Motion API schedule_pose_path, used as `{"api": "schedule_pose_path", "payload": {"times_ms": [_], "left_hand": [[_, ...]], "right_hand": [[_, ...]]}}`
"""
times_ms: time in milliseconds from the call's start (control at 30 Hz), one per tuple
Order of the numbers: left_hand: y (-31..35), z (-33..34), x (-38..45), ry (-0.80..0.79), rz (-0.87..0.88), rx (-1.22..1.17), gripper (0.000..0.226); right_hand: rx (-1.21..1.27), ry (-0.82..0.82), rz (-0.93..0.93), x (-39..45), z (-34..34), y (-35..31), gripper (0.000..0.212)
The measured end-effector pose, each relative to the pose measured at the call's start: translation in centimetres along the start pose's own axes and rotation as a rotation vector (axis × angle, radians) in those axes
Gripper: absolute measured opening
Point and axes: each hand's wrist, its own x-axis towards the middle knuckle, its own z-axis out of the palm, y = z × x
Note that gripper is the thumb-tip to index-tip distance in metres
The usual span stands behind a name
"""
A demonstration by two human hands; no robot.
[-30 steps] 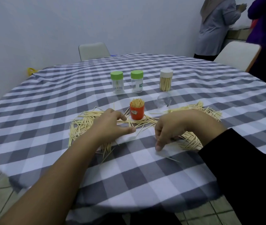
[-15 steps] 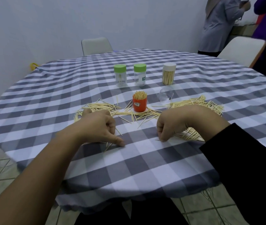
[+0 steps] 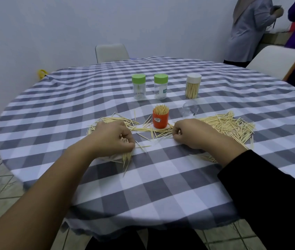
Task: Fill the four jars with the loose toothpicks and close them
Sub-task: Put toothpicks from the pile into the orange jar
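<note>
a: gathering loose toothpicks [image 3: 229, 124] rn. they lie strewn across the bench [image 3: 92, 91] in a band from left of the orange jar [image 3: 160, 119] out to the right, some under both wrists.
b: hands?
a: left hand [image 3: 113, 138], fingers curled round a small bundle of picks, tips poking out below the fist. right hand [image 3: 191, 133] is curled too, fingertips pinching a few picks just right of the orange jar.
b: jars, how far along?
a: orange jar stands open, packed w/ picks standing up, looks full but not closed. clear lid [image 3: 190, 110] lies just beside it on the right, prob its cap. white-lidded jar [image 3: 193, 85] at the back looks full & closed. two green-lidded jars [image 3: 138, 86] [image 3: 160, 86], lids on, look nearly empty, maybe a pick or two in the left one.
b: so left to do?
a: i'd say about halfway: cap the orange one, open & fill both green ones, close them. plenty of picks still on the cloth.
b: anything else around?
a: two white chairs [image 3: 110, 52] at the far side, two people standing back right.
</note>
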Motion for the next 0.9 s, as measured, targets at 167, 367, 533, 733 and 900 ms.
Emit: {"api": "schedule_pose_path", "payload": {"times_ms": [167, 367, 533, 733, 900], "left_hand": [[-0.6, -1.7, -1.2, -0.307, 0.023, -0.351, 0.02], [-0.7, -1.7, -1.1, -0.384, 0.041, -0.172, 0.024], [-1.5, -0.8, -0.4, -0.266, 0.054, -0.097, 0.009], [-1.1, 0.5, 0.9, -0.03, 0.045, -0.038, 0.014], [-0.1, 1.2, 2.3, 0.094, 0.023, 0.067, 0.012]], "right_hand": [[0.075, 0.031, -0.018, 0.1, 0.1, 0.5, 0.012], [0.118, 0.034, -0.025, 0.3, 0.7, 0.6, 0.013], [0.124, 0.055, -0.01, 0.4, 0.8, 0.9, 0.009], [0.066, 0.204, -0.013, 0.8, 1.5, 1.4, 0.013], [0.016, 0.234, -0.001, 1.0, 1.8, 1.4, 0.031]]}}
